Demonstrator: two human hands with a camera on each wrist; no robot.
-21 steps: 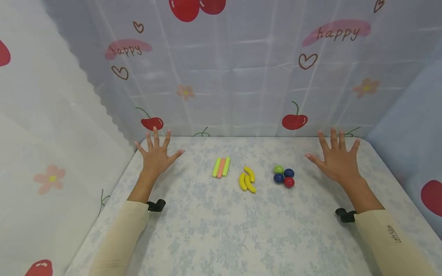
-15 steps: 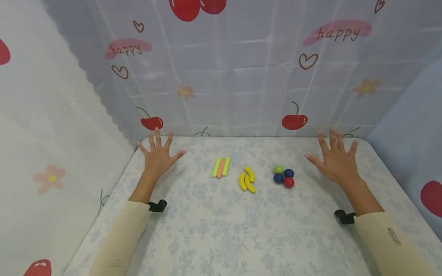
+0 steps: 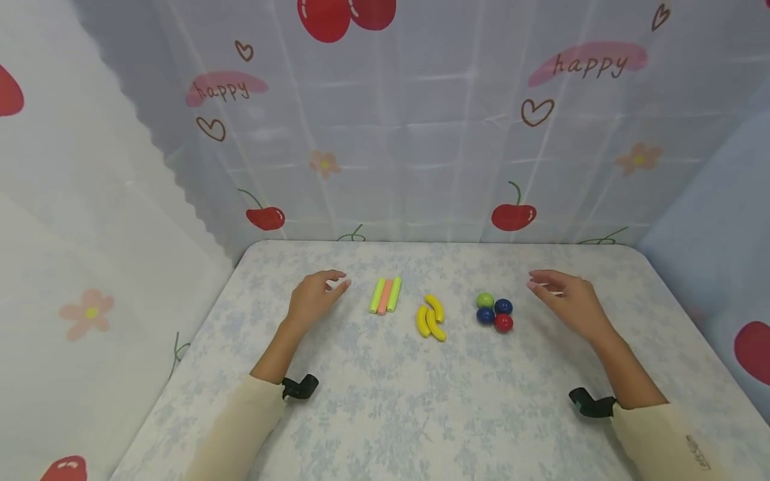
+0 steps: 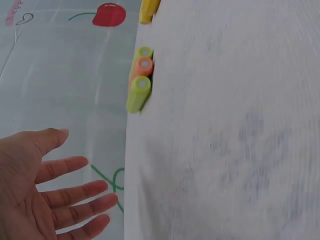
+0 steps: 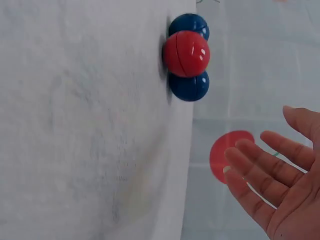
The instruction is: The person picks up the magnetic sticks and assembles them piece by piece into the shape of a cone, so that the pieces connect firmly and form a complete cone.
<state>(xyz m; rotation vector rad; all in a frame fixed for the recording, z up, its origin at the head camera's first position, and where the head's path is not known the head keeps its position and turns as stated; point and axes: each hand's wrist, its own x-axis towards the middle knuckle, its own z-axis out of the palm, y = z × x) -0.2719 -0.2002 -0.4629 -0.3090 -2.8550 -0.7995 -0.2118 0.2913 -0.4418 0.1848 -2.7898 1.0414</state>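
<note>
- Your left grip [image 3: 313, 298], fingers relaxed and parted, hovers near three sticks [image 3: 385, 296].
- Your right grip [image 3: 570, 300], likewise loose, hovers near four balls [image 3: 502, 307].
- Both groups flank yellow bananas [image 3: 434, 323] on the worktop [image 3: 385, 401].

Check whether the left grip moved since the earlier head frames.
Yes: the left grip shifted rightward, toward the yellow-green and orange sticks. In the head view its uppermost fingertips, earlier overlapping the table's far edge, now show below it.

On the patterned white tabletop [image 3: 385, 407], green and orange cylinders [image 3: 385, 297] lie right of the left hand [image 3: 310, 297], green, blue and red balls [image 3: 488, 314] left of the right hand [image 3: 573, 300], yellow banana-shaped pieces [image 3: 432, 323] between.
</note>
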